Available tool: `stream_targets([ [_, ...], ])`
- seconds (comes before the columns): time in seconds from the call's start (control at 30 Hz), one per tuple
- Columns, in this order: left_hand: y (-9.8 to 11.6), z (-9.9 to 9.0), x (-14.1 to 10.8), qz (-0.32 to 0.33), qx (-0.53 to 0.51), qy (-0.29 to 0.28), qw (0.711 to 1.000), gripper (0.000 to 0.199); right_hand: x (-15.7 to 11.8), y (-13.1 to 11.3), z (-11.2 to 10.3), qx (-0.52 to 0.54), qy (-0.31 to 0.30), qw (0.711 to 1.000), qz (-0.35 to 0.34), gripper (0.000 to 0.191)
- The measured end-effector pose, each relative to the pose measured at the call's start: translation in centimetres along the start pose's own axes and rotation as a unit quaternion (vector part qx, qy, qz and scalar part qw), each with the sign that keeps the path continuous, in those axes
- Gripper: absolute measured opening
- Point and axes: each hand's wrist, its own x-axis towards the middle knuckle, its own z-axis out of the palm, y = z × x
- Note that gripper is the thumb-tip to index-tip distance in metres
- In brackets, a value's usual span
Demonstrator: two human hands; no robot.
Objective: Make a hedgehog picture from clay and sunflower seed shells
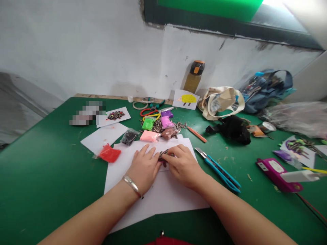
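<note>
On the green worktable (51, 177) we log stacked white paper sheets (163, 200) beneath both hands. The left hand (144, 168) lies flat and open beside the seeds; the right hand (182, 166) curls narrow, pinching striped sunflower seeds (165, 155) against the paper.

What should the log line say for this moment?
left hand: on white paper | right hand: touching sunflower seeds

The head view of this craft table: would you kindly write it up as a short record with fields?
left hand: flat on white paper sheet, silver bangle at wrist
right hand: fingers on striped sunflower seeds
nearby tool: blue utility knife, right of right hand
rest: pink clay packet, red clay packet, hedgehog picture, bottle by wall
</note>
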Motion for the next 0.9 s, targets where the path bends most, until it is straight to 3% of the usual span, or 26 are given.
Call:
stream_targets([
  [0.23, 0.7, -0.8, -0.4, -0.016, 0.022, -0.057, 0.998, 0.034, 0.1, -0.1, 0.4, -0.006, -0.016, 1.0, -0.002, 0.031],
  [0.4, 0.9, -0.8, -0.5, -0.018, 0.036, -0.072, 0.997, 0.04, 0.0, 0.6, 0.2, 0.005, 0.005, 1.0, 0.015, 0.032],
  [0.67, 1.2, -0.2, -1.0, -0.02, 0.054, -0.065, 0.996, 0.045, 0.1, 1.5, -0.1, 0.003, 0.029, 0.999, 0.024, 0.029],
  [0.9, 0.7, -0.6, -0.4, -0.014, 0.008, -0.038, 0.999, 0.05, 0.3, 3.1, 0.7, 0.036, 0.049, 0.996, 0.063, 0.03],
])
